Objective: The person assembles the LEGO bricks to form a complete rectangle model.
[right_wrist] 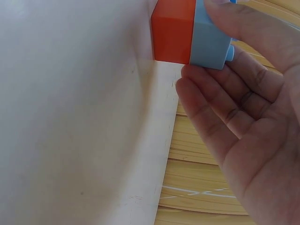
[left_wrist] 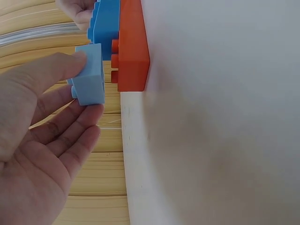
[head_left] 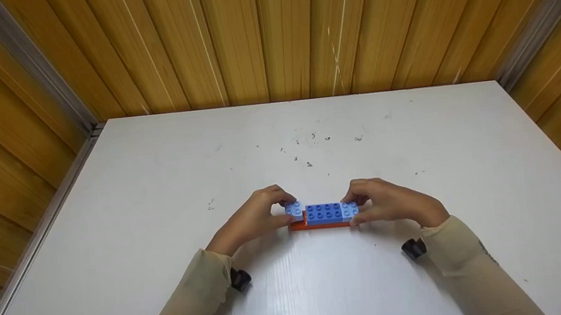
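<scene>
My left hand (head_left: 260, 213) pinches a light blue toy brick (left_wrist: 90, 77) between thumb and fingers. In the left wrist view that brick is held just above the studs of a long orange-red brick (left_wrist: 133, 51), with a small gap between them. The orange-red brick lies on the table and carries a darker blue brick (head_left: 324, 214) along its middle. A second light blue brick (right_wrist: 211, 40) sits on its right end, flush against the orange-red one. My right hand (head_left: 387, 201) grips this right-end brick with thumb and fingers.
The bricks stand on a white table (head_left: 159, 191) with dark scuff marks. Wood-patterned panels (head_left: 283, 32) rise behind it and at both sides. Each sleeve has a small black camera (head_left: 241, 280) at the wrist.
</scene>
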A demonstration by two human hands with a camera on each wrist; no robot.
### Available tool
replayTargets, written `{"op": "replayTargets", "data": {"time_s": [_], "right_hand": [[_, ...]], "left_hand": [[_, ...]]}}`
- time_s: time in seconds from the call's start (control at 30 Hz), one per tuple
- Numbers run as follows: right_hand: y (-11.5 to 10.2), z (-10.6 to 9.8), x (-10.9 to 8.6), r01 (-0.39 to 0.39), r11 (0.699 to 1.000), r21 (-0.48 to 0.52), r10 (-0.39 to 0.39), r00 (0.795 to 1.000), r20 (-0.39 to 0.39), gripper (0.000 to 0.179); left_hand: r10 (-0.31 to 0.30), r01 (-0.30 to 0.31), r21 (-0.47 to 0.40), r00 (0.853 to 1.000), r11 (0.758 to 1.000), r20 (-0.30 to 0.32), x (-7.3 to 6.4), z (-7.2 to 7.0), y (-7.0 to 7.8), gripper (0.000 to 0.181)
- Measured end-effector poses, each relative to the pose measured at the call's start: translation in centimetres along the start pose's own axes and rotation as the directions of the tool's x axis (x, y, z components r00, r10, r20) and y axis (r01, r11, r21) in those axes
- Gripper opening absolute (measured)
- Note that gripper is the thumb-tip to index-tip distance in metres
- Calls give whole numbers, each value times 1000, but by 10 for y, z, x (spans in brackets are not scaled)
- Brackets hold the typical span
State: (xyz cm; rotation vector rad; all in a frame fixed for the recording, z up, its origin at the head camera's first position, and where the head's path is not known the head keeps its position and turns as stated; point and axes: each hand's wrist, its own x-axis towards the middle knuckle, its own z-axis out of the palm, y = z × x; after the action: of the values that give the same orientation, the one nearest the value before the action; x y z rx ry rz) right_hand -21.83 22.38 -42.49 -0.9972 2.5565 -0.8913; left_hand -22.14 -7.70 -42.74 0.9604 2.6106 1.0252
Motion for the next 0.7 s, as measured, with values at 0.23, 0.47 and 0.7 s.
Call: {"op": "replayTargets", "data": {"time_s": [0.23, 0.47, 0.7], "right_hand": [[0, 0, 1, 6, 1000, 4, -6, 1000, -1, 32], [1, 0, 0, 1, 1000, 0, -1, 1000, 4, 32], [0, -1, 0, -5, 1000, -4, 5, 1000, 5, 32]], "left_hand": [[16, -16, 10, 1000, 1000, 3, 1, 2, 1, 31], [14, -14, 9, 1000, 1000, 11, 1, 4, 1, 31], [4, -4, -10, 1000, 1000, 14, 2, 5, 1, 30]]}}
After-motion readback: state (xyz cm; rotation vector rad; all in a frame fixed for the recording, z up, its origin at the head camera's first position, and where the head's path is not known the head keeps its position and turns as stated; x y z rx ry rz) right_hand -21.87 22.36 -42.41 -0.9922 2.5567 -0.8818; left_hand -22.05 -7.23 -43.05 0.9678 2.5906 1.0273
